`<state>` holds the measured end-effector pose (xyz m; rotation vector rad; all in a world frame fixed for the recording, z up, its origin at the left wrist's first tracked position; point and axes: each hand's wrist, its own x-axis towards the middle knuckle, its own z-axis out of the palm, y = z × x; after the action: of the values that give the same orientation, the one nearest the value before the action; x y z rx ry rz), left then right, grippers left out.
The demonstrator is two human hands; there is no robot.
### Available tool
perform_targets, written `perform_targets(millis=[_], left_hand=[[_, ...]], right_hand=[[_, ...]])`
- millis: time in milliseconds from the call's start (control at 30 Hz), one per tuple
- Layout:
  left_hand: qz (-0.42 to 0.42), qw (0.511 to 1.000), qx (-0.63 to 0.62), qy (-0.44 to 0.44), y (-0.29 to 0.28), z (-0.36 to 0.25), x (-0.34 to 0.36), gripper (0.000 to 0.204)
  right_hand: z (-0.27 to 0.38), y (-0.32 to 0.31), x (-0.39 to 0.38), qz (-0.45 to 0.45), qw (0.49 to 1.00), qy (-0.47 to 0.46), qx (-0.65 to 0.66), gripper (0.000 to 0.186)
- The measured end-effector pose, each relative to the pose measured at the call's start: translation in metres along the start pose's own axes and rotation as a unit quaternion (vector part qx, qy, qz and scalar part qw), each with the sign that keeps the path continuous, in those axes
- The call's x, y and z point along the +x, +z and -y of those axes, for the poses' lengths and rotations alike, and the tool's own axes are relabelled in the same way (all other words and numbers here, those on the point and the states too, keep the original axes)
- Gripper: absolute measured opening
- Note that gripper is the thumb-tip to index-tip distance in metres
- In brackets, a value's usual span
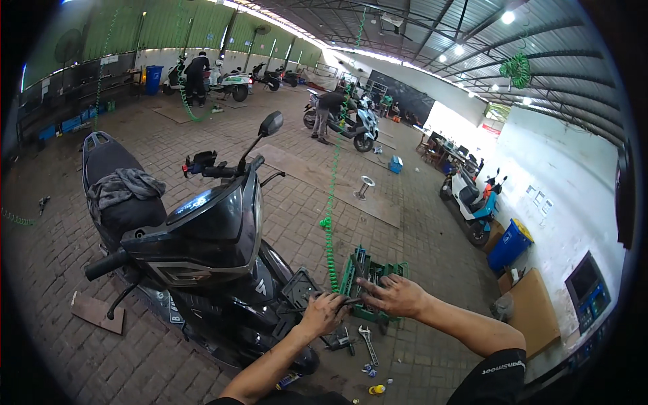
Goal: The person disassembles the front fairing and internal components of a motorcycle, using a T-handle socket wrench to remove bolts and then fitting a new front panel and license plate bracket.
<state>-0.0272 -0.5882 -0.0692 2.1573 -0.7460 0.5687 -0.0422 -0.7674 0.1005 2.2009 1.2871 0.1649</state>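
My left hand (322, 314) is closed with its fingertips pinched together, beside the front of a black scooter (223, 236). Between it and my right hand (395, 295) runs a thin dark piece (352, 301), too small to name. My right hand has its fingers bent over the far end of that piece. A black open-framed panel (298, 289) on the scooter's front sits just left of my left hand. Behind my hands stands an open green toolbox (398, 268) full of tools, partly covered by my right hand.
An adjustable wrench (368, 345), a pistol-shaped power tool (341, 341) and a small yellow bottle (376, 389) lie on the brick floor. A coiled green hose (329, 250) hangs behind the toolbox. A grey cloth (125, 189) rests on the scooter's seat. Two people work at scooters farther back.
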Motion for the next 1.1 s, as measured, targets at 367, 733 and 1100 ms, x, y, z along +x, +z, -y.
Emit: perform_targets(millis=[367, 733, 1100], left_hand=[[-0.032, 0.85, -0.521, -0.074, 0.007, -0.012, 0.011, 0.046], [0.197, 0.774, -0.545, -0.255, -0.003, -0.012, 0.041, 0.04], [0.079, 0.935, -0.331, -0.095, -0.017, -0.02, 0.011, 0.024]], right_hand=[[0.02, 0.019, 0.023, -0.038, 0.83, 0.295, 0.472, 0.055], [-0.009, 0.008, 0.004, -0.08, 0.987, 0.065, 0.123, 0.047], [0.028, 0.017, -0.006, 0.106, 0.925, 0.215, 0.294, 0.031]])
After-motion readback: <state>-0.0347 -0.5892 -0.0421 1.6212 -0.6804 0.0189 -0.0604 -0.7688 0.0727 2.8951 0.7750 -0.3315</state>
